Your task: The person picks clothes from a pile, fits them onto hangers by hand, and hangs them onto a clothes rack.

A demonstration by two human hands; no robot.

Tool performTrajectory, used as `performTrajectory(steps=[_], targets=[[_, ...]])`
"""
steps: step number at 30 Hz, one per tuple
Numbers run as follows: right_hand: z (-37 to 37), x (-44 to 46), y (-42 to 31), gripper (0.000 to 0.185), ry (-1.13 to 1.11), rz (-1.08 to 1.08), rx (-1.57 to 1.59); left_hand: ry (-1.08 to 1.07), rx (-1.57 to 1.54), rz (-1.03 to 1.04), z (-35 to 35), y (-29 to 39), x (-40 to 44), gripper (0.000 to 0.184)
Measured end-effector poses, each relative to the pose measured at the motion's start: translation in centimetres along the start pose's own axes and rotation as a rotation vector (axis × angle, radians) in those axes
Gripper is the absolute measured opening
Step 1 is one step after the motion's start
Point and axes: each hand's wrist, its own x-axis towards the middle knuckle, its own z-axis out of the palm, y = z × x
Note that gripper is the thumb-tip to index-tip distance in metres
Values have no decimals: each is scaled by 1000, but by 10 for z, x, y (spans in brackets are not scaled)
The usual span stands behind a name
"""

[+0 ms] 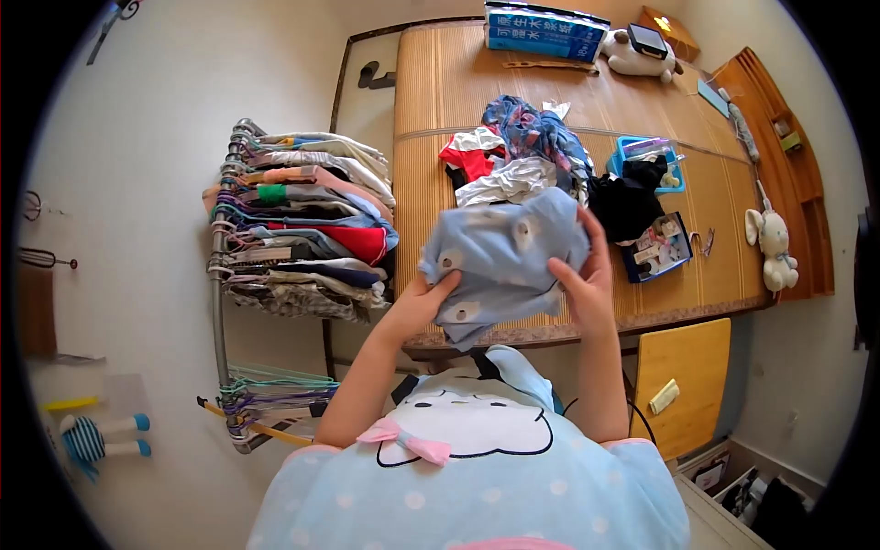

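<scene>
A light blue cloth (pixel 504 266) with small printed figures is stretched between my two hands, above the near edge of the bed. My left hand (pixel 423 298) grips its left side, with the thumb on top. On the right side, my right hand (pixel 587 275) has its thumb over the cloth and its fingers behind. Just beyond the cloth lies a pile of clothes: a white piece (pixel 513 181), a red piece (pixel 472 160) and a blue patterned piece (pixel 532 128). Black cloth (pixel 628 203) lies to the right of the pile.
A rack of hanging clothes (pixel 312 220) stands at the left. On the mat-covered bed (pixel 440 73) are a blue basket (pixel 676 174), a dark box of small items (pixel 660 249) and a blue package (pixel 545 35). A white plush toy (pixel 775 246) is at the right, a wooden chair (pixel 683 367) below.
</scene>
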Motion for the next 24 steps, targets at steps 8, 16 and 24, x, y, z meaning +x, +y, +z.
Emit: performTrajectory(steps=[8, 16, 24], targets=[[5, -14, -27, 108, 350, -134, 256, 26, -283, 98, -23, -18, -21, 56], [-6, 0, -71, 75, 255, -9, -250, 104, -348, 370, -41, 19, -25, 78], [-9, 21, -65, 48, 219, 138, 415, 106, -598, 341, -45, 31, -24, 89]])
